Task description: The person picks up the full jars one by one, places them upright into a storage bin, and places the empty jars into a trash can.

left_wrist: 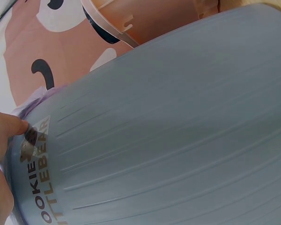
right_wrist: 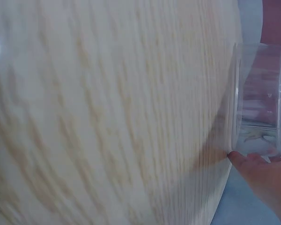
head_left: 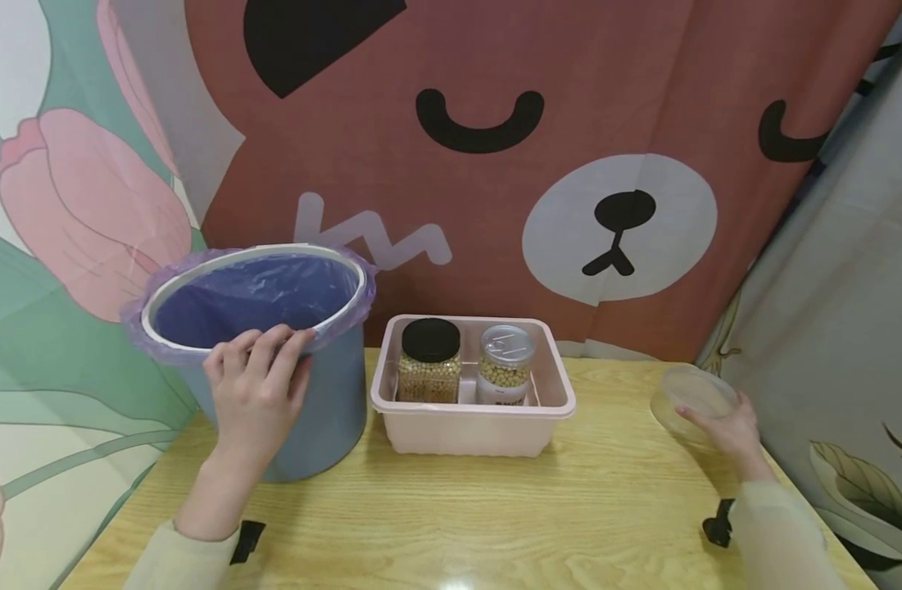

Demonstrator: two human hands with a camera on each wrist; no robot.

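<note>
A blue-grey trash bin (head_left: 333, 418) stands at the left, lined with a purple bag (head_left: 274, 283) folded over its white rim. My left hand (head_left: 253, 389) grips the near side of that rim, fingers curled over the top. In the left wrist view the thumb (left_wrist: 11, 124) presses the outside wall beside printed letters. At the far right, my right hand (head_left: 734, 430) holds a clear plastic container (head_left: 688, 393) by its near side. The right wrist view has this see-through container (right_wrist: 260, 93) close to the tabletop, with a thumb at its lower edge.
Between the hands a pale pink basket (head_left: 469, 430) stands on the wooden table (head_left: 451, 516). It holds a black-lidded jar (head_left: 430, 365) and a jar with a silvery lid (head_left: 505, 369), both containing small yellowish grains or beans. A printed curtain (head_left: 487, 213) hangs behind.
</note>
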